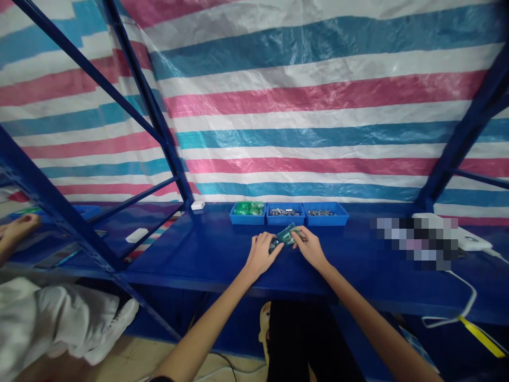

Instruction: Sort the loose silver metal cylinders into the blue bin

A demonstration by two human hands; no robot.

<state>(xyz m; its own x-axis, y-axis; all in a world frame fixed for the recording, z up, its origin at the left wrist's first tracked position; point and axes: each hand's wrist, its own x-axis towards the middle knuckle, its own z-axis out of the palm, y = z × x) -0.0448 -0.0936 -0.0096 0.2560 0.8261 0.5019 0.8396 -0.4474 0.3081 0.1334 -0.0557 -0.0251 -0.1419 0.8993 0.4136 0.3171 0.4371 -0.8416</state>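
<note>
Both my hands rest on the blue bench top (207,254), just in front of three blue bins. My left hand (262,253) and my right hand (309,246) pinch a small green circuit board (285,235) between them, fingers curled round its two ends. A dark part sits at the board's left end under my left fingers; I cannot make out what it is.
Left bin (248,213) holds green pieces; middle bin (285,214) and right bin (325,213) hold small grey metal parts. A white device with a cable (473,241) lies at the right. Another person's hand (19,227) and white-trousered leg are at the left. Blue rack posts frame the bench.
</note>
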